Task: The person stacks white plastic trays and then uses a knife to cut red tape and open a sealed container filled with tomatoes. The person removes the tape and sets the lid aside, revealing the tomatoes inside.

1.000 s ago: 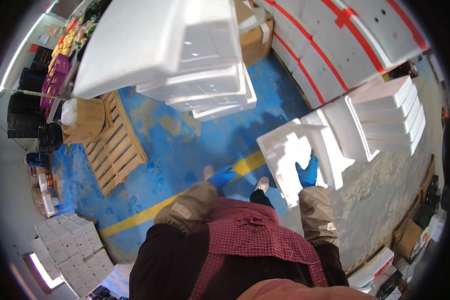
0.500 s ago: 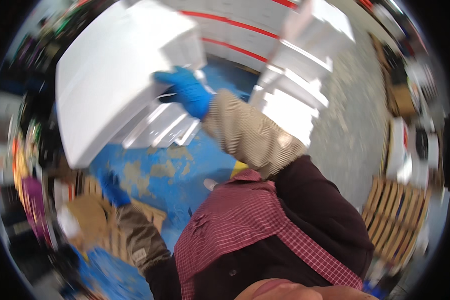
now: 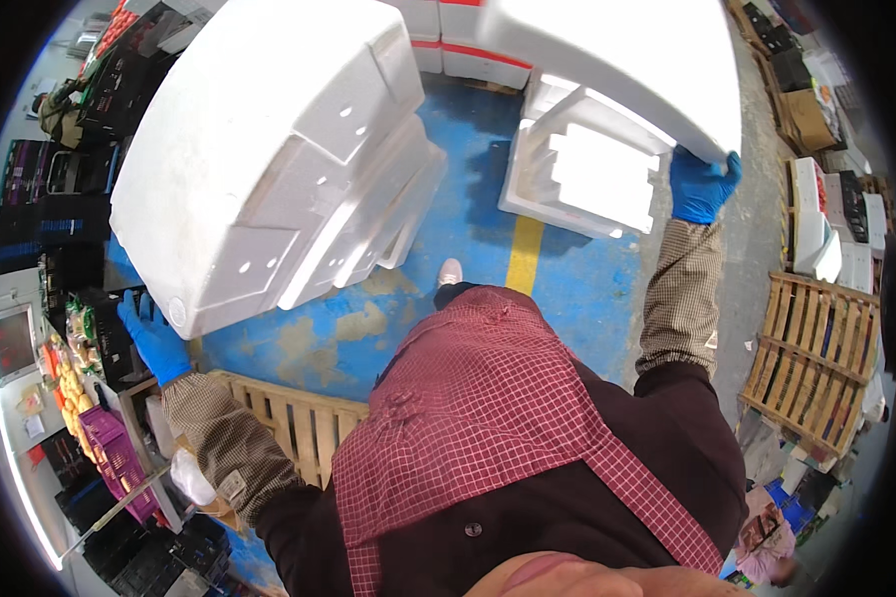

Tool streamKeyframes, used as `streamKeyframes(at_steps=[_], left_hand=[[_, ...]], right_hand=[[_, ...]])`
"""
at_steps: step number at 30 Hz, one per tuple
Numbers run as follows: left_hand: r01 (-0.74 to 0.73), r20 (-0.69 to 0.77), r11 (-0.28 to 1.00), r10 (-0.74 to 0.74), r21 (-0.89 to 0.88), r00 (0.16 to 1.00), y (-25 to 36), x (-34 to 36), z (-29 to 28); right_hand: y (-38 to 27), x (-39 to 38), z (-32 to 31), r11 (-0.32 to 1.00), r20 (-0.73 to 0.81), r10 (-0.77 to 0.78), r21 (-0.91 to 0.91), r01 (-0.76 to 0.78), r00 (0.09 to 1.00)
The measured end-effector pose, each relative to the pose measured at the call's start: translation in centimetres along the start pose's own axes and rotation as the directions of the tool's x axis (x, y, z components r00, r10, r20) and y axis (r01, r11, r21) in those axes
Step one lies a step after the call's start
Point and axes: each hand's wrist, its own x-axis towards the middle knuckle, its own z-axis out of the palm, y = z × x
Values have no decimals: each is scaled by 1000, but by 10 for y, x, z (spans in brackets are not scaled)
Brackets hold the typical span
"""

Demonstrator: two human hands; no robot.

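My right hand (image 3: pixel 705 187), in a blue glove, grips the near right corner of a large white foam box (image 3: pixel 607 60). That box sits over a lower foam box (image 3: pixel 558 209) at the far right. On the left stands a stack of white foam boxes, its top piece (image 3: pixel 239 129) broad and smooth. My left hand (image 3: pixel 154 338), also blue-gloved, is beside this stack's near left corner. Its fingers are spread and hold nothing; whether they touch the corner, I cannot tell.
Blue floor (image 3: pixel 468 149) with worn patches and a yellow stripe (image 3: pixel 525 254) lies between the stacks. A wooden pallet (image 3: pixel 299 413) is by my left forearm, another pallet (image 3: pixel 811 358) at the right. Red-banded white boxes (image 3: pixel 483 65) are behind. Black crates (image 3: pixel 70 214) line the left.
My right hand has moved off the left foam stack and across to the right, onto the corner of the right-hand box. My left hand has come up toward the left stack's near corner.
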Motion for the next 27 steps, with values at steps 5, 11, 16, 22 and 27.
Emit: streamKeyframes(at_steps=[5, 11, 16, 22, 27], left_hand=[[15, 119, 920, -66, 392, 991, 0, 33, 22], [-140, 305, 935, 36, 325, 952, 7, 3, 66], [-292, 373, 859, 129, 421, 919, 25, -17, 122], [-219, 519, 766, -169, 604, 838, 8, 3, 182], [-683, 798, 547, 44, 484, 601, -16, 27, 285]], right_hand=[[15, 13, -38, 980, -244, -193, 0, 199, 950], [-7, -12, -43, 961, -272, -253, 37, 273, 928], [-4, -34, -53, 930, -393, -309, 66, 362, 866], [1, -71, -82, 914, -476, -356, 3, 406, 804], [-4, -92, -89, 905, -472, -397, -57, 422, 787]])
